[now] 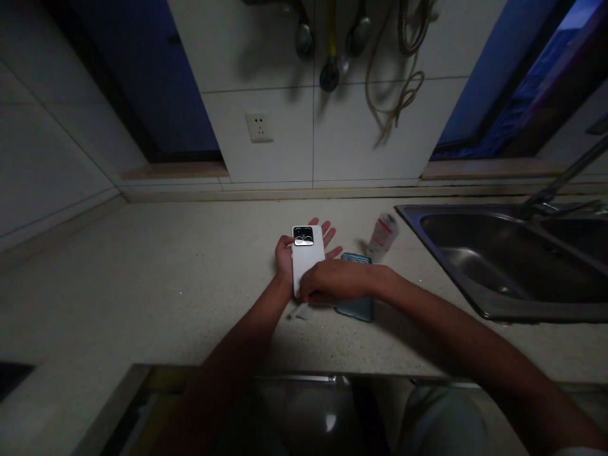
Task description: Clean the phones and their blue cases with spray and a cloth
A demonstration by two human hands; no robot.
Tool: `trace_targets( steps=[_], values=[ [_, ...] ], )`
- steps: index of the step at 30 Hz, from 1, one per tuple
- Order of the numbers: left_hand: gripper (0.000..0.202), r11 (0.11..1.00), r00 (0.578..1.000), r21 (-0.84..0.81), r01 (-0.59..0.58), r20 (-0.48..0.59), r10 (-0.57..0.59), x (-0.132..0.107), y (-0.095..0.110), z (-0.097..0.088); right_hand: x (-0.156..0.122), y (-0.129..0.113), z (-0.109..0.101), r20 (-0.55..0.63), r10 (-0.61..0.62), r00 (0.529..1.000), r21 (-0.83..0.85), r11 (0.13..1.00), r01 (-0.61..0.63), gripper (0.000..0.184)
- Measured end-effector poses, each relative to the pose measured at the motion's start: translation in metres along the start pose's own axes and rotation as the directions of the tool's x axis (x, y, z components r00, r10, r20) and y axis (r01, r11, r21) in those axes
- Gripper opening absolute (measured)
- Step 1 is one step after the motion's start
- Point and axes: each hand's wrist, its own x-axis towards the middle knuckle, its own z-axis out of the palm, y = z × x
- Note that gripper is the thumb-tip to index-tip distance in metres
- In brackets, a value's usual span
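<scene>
A white phone (306, 256) lies back-up in my left hand (286, 253), its camera block facing me. The left thumb rests on the phone's left edge and the fingers spread out beyond its right side. My right hand (335, 280) covers the phone's lower end with fingers curled down onto it. Both hands hover low over the speckled countertop (166, 278). A teal phone case (357, 304) lies flat on the counter under my right wrist. A small white bottle with a red label (382, 233) lies tilted just beyond the case.
A steel sink (503, 259) with a tap sits at the right. The tiled wall behind carries a socket (259, 127), hanging utensils and a coiled hose (403, 76). A dark glossy surface (304, 411) runs along the near counter edge. The room is dim.
</scene>
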Motion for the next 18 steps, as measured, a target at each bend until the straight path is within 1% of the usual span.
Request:
trace_targets(
  steps=[2,3,4,5,6,8,9,10,11,12,13,15,18],
  values=[
    [0.075,1.000,1.000,-0.002,0.002,-0.008,-0.002,0.003,0.001,-0.001,-0.002,0.009,-0.006,-0.090,0.015,0.996,-0.018,1.000,-0.017,0.018],
    [0.074,1.000,1.000,-0.002,0.008,-0.016,-0.008,0.004,0.002,-0.001,-0.004,0.014,-0.009,-0.162,0.056,0.985,-0.023,0.998,-0.061,0.017],
    [0.071,1.000,0.999,-0.002,0.021,-0.033,-0.021,0.005,0.003,-0.001,-0.005,0.020,-0.011,-0.250,0.105,0.963,-0.038,0.992,-0.118,0.018],
    [0.067,0.999,0.998,-0.001,0.040,-0.058,-0.040,0.005,0.004,-0.001,-0.006,0.026,-0.013,-0.356,0.158,0.921,-0.049,0.981,-0.187,0.018],
    [0.062,0.998,0.994,-0.001,0.063,-0.086,-0.063,0.005,0.006,-0.001,-0.008,0.031,-0.014,-0.463,0.211,0.861,-0.045,0.964,-0.260,0.019],
    [0.051,0.995,0.987,-0.006,0.103,-0.123,-0.103,0.004,0.007,0.001,-0.009,0.042,-0.013,-0.632,0.287,0.719,-0.007,0.926,-0.376,0.020],
    [0.046,0.994,0.986,-0.010,0.110,-0.122,-0.111,0.002,0.008,0.002,-0.010,0.047,-0.011,-0.687,0.313,0.656,0.014,0.908,-0.419,0.021],
    [0.041,0.994,0.988,-0.016,0.110,-0.108,-0.111,0.001,0.007,0.002,-0.010,0.051,-0.009,-0.725,0.331,0.604,0.030,0.891,-0.452,0.022],
    [0.038,0.994,0.991,-0.023,0.104,-0.080,-0.106,0.000,0.007,0.003,-0.009,0.055,-0.007,-0.747,0.342,0.571,0.039,0.879,-0.476,0.022],
    [0.036,0.995,0.994,-0.030,0.100,-0.051,-0.101,-0.002,0.006,0.003,-0.008,0.058,-0.005,-0.756,0.346,0.555,0.039,0.871,-0.489,0.023],
    [0.034,0.995,0.995,-0.035,0.099,-0.027,-0.100,-0.002,0.006,0.003,-0.007,0.061,-0.003,-0.757,0.343,0.557,0.031,0.870,-0.493,0.024],
    [0.033,0.993,0.994,-0.032,0.112,-0.016,-0.112,-0.003,0.004,0.002,-0.005,0.064,0.000,-0.738,0.313,0.598,-0.009,0.881,-0.472,0.025],
    [0.043,0.986,0.984,-0.001,0.169,-0.058,-0.169,-0.001,0.003,-0.001,0.000,0.063,0.005,-0.702,0.252,0.666,-0.085,0.899,-0.430,0.027]
  ],
)
